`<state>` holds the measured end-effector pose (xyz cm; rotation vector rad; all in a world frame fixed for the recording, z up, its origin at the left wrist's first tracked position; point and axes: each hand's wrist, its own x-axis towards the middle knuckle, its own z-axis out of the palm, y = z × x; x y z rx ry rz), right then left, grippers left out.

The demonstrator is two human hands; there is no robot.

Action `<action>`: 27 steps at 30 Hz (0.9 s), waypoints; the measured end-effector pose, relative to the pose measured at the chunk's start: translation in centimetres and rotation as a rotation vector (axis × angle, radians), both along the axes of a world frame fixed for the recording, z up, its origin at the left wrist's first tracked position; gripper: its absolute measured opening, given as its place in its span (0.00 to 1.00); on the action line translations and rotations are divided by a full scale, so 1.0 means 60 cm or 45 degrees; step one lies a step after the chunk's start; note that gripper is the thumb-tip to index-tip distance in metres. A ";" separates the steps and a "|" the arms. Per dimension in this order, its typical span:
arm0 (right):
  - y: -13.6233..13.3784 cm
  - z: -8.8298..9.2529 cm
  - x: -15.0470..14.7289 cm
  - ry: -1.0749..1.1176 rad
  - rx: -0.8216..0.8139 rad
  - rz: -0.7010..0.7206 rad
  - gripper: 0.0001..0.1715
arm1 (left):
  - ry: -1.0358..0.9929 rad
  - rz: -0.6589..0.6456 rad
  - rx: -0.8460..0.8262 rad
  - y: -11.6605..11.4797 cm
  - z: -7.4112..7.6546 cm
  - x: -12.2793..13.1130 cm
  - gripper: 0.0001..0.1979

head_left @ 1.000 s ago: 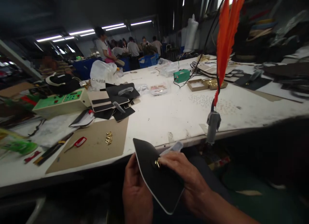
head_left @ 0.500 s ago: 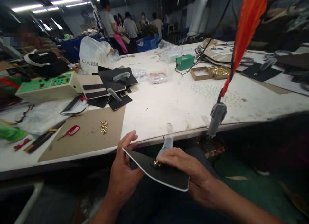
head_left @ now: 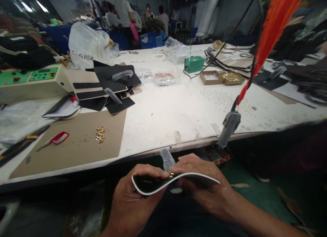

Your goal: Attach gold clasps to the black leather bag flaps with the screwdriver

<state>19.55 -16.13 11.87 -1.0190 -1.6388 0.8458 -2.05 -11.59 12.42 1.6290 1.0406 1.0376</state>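
Observation:
A black panel with a white edge [head_left: 150,192] bends between my two hands below the table's front edge. My left hand [head_left: 135,199] grips its left side, fingers on top and thumb beneath. On the other side my right hand [head_left: 206,182] is closed around the panel, some of its fingers hidden behind it. Fingertips of both hands meet at a small gold metal fitting [head_left: 170,174] on the panel. A strap piece wrapped in clear plastic [head_left: 167,159] sticks up behind the fitting.
On the white table [head_left: 158,117] lie gold fittings [head_left: 100,134], a red-handled screwdriver [head_left: 59,138] and stacked black panels [head_left: 117,80]. A grey electric screwdriver [head_left: 229,128] hangs at the front right. Farther back are a green box [head_left: 194,63] and a carton of gold parts [head_left: 232,77].
My left hand has moved from the panel's edge onto its top, beside the fitting. The panel has turned and now bends in a wave. The view has shifted slightly.

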 end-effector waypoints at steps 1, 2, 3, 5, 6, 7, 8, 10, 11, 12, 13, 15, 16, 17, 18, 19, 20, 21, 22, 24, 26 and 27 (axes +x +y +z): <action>0.001 0.002 -0.002 0.005 -0.106 -0.012 0.08 | 0.057 0.041 -0.017 0.001 0.000 0.001 0.08; 0.003 0.005 -0.003 0.030 -0.243 -0.026 0.08 | 0.107 0.084 -0.050 0.001 0.002 0.001 0.08; 0.005 0.009 -0.003 0.073 -0.401 -0.039 0.09 | 0.143 0.121 -0.099 0.002 0.004 0.001 0.08; 0.012 0.014 -0.003 0.184 -0.683 -0.059 0.14 | 0.150 0.174 -0.237 0.008 0.007 0.003 0.11; 0.020 0.015 -0.002 0.224 -0.780 -0.063 0.16 | 0.128 0.183 -0.310 0.014 0.007 0.005 0.13; 0.030 0.014 -0.002 0.244 -0.847 -0.068 0.18 | 0.095 0.181 -0.374 0.024 0.004 0.008 0.16; 0.044 0.011 -0.001 0.242 -0.888 -0.082 0.19 | 0.050 0.173 -0.424 0.036 -0.001 0.012 0.19; 0.079 -0.002 0.001 0.189 -0.938 -0.154 0.20 | -0.065 0.139 -0.526 0.067 -0.019 0.023 0.23; 0.100 -0.012 0.001 0.153 -0.965 -0.200 0.19 | -0.126 0.119 -0.586 0.085 -0.031 0.029 0.24; 0.120 -0.022 0.001 0.124 -1.000 -0.243 0.18 | -0.179 0.107 -0.648 0.104 -0.045 0.036 0.24; 0.140 -0.033 0.000 0.107 -1.041 -0.282 0.17 | -0.218 0.105 -0.706 0.122 -0.059 0.042 0.23; 0.175 -0.054 -0.002 0.079 -1.114 -0.346 0.16 | -0.223 0.117 -0.787 0.155 -0.083 0.052 0.20; 0.190 -0.062 -0.003 0.045 -1.138 -0.368 0.15 | -0.195 0.126 -0.799 0.168 -0.091 0.056 0.19; 0.201 -0.069 -0.003 -0.008 -1.147 -0.390 0.14 | -0.155 0.136 -0.799 0.180 -0.097 0.059 0.18; 0.211 -0.075 -0.004 -0.078 -1.145 -0.407 0.14 | -0.109 0.145 -0.788 0.188 -0.101 0.062 0.18; 0.218 -0.078 -0.004 -0.154 -1.134 -0.421 0.14 | -0.058 0.149 -0.767 0.195 -0.103 0.063 0.17; 0.224 -0.081 -0.005 -0.226 -1.121 -0.431 0.13 | -0.006 0.156 -0.739 0.199 -0.103 0.065 0.17; 0.228 -0.083 -0.005 -0.290 -1.105 -0.435 0.12 | 0.042 0.160 -0.708 0.203 -0.102 0.066 0.16; 0.231 -0.085 -0.006 -0.344 -1.085 -0.434 0.12 | 0.085 0.162 -0.675 0.205 -0.101 0.066 0.16; 0.235 -0.087 -0.008 -0.427 -1.047 -0.427 0.10 | 0.146 0.157 -0.598 0.206 -0.102 0.066 0.15; 0.236 -0.089 -0.010 -0.472 -1.022 -0.426 0.10 | 0.208 0.165 -0.507 0.205 -0.106 0.063 0.15; 0.236 -0.090 -0.011 -0.482 -1.016 -0.430 0.10 | 0.251 0.177 -0.453 0.203 -0.108 0.060 0.18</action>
